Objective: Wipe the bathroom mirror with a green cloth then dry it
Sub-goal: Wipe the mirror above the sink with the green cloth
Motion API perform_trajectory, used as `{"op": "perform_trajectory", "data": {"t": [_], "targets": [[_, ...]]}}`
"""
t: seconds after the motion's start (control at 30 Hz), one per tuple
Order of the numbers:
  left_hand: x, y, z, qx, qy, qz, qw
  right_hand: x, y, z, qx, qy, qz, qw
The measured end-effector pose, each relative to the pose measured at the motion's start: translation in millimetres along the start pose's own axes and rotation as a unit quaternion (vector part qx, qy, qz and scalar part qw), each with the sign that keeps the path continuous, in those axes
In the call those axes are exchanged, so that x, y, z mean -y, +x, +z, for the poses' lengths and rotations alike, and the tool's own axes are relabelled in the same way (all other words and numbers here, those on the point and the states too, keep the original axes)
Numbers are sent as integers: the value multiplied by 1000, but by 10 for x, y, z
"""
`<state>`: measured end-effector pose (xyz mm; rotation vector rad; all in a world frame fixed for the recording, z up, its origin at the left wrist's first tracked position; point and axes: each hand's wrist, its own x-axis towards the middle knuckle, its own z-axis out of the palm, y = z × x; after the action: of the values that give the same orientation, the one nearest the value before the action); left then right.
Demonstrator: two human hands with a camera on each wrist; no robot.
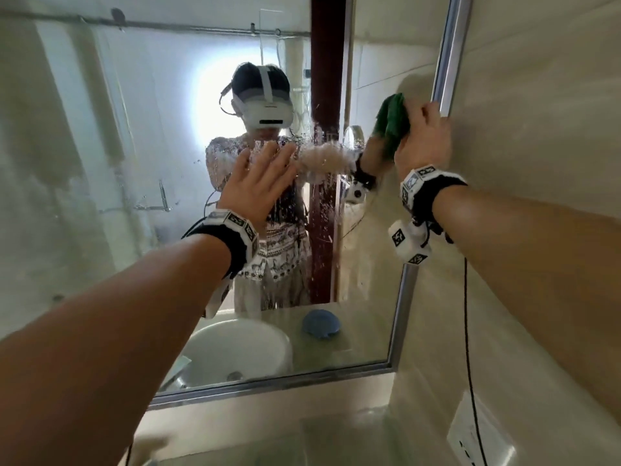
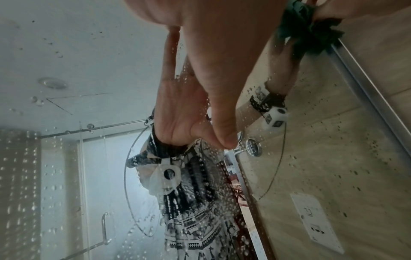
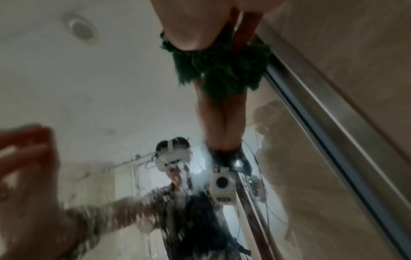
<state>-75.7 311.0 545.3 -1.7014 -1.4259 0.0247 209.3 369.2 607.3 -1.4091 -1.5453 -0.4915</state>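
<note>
The mirror [image 1: 127,136] fills the wall ahead, wet with drops and streaks near its middle. My right hand [image 1: 421,136] presses a bunched green cloth [image 1: 395,121] onto the glass, right beside the mirror's metal right frame [image 1: 447,62]. In the right wrist view the green cloth [image 3: 220,68] bulges from under the fingers against the frame [image 3: 322,98]. My left hand [image 1: 258,181] lies flat on the glass at the centre, fingers straight and spread. In the left wrist view the left hand [image 2: 222,70] touches the wet mirror [image 2: 66,158] and holds nothing.
Reflected low in the mirror are a white basin [image 1: 235,348] and a blue round object [image 1: 321,322] on the counter. A beige tiled wall [image 1: 537,129] runs to the right, with a white socket [image 1: 477,435] and a black cable [image 1: 468,331] hanging along it.
</note>
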Motion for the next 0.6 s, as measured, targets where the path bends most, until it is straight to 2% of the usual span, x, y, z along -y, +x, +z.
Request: {"op": "perform_trajectory", "data": {"t": [0.2,0.4,0.5,0.6], "targets": [[-63,3,-47,15,-10,-17,1000,-348,-643,266,108,-60,-12,992],[-67,14,-70,34,-29,-17,999,-536,-1134,435,194,-114,-109,968],[-63,1,-80,40,-27,-17,999,-477,-1015,339,182,-79,-108,974],[-77,-18,-94,44,-15,-24,999,-251,-613,185,115,2,-60,992]]}}
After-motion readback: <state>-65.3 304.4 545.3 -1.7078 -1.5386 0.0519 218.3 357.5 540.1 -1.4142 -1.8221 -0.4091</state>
